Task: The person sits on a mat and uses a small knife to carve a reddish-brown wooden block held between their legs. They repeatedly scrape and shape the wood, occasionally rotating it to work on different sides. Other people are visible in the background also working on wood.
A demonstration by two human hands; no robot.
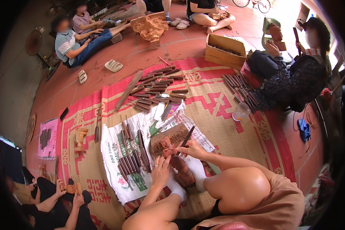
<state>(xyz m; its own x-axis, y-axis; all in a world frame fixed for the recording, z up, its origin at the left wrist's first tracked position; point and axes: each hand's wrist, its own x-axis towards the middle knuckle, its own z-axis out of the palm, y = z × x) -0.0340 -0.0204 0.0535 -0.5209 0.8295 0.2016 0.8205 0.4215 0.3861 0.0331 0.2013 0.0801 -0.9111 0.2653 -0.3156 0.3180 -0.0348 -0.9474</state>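
A reddish-brown carved wooden figure [182,171] lies lengthwise between my feet, its far end on a rough wooden block [154,145]. My left hand [160,172] presses its bent fingers against the figure's left side and holds it. In my closed right hand [193,150] is a dark-handled carving chisel [189,135], its handle slanting up and away. The chisel's tip, down at the figure, is hidden by my fingers. Several more chisels [131,161] lie in rows on a white printed sack [113,180], left of the block.
A patterned red and tan mat [218,126] bears a heap of chisels [157,86], a clear plastic cup [241,112] and a small wood carving [81,138]. Beyond stand a wooden box [225,57] and a large carving [149,28]. Other people sit around, several holding carvings.
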